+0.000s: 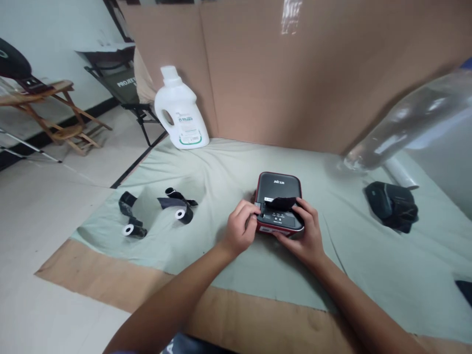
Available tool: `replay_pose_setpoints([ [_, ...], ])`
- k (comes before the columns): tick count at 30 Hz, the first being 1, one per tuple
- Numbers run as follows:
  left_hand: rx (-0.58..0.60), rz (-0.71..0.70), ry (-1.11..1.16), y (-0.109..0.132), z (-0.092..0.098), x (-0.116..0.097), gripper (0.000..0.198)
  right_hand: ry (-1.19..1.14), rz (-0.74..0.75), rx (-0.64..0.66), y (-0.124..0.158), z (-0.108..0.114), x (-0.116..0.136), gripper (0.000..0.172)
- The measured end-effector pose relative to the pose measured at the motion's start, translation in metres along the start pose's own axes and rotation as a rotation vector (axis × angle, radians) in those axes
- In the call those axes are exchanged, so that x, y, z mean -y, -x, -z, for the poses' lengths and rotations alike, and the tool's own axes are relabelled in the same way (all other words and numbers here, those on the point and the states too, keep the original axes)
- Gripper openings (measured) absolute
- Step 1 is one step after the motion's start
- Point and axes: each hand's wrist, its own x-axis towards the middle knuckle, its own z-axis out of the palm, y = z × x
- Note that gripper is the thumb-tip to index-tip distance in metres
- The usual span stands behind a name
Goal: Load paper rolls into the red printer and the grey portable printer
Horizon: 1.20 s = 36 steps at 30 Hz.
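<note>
A small black and red receipt printer [279, 184] sits on the green cloth in front of me, with a short dark strip of paper [282, 203] sticking up from the slot across its middle. My left hand [241, 226] is closed at the printer's left side, its fingertips on the edge near the slot. Round the right side wraps my right hand [304, 231], with the thumb along the front edge and the fingers by the strip. To the left lie two paper rolls, one nearer roll [134, 231] and one farther roll [184, 214], both dark outside with pale cores and loose dark strips about them.
A white jug [182, 118] stands at the back left against a cardboard panel [276, 83]. On the right are a black bundled object [391, 206] and a large clear plastic bottle [405, 125]. The green cloth [236, 167] ends short of the wooden front edge [258, 314].
</note>
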Motion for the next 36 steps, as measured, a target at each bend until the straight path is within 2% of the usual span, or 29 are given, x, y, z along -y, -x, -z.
replay_pose_setpoints([
  [9,-0.021,0.058,0.12,-0.012,-0.009,0.021,0.018,0.025,0.022,0.03,-0.003,0.001,-0.005,0.084],
  [16,-0.02,-0.011,0.062,0.002,-0.002,0.014,0.01,0.01,-0.022,0.05,-0.001,0.002,-0.004,0.086],
  [18,0.017,-0.058,0.022,0.005,-0.003,0.01,0.019,0.005,-0.021,0.048,0.0,0.001,-0.003,0.087],
  [21,0.103,-0.145,-0.125,0.006,-0.006,0.005,0.048,0.012,-0.01,0.037,0.001,0.002,-0.002,0.089],
  [23,0.159,-0.152,-0.207,0.005,-0.007,0.005,0.062,0.037,0.008,0.023,0.002,0.002,-0.002,0.09],
  [26,0.206,-0.132,-0.247,0.004,-0.008,0.008,0.069,0.076,0.031,0.011,0.003,0.003,-0.002,0.094],
  [32,0.205,-0.122,-0.205,0.002,-0.004,0.01,0.06,0.122,0.099,0.017,0.004,0.005,-0.001,0.096],
  [36,0.188,-0.029,-0.132,-0.023,0.006,0.006,0.055,0.151,0.132,0.014,0.004,0.006,0.001,0.094],
])
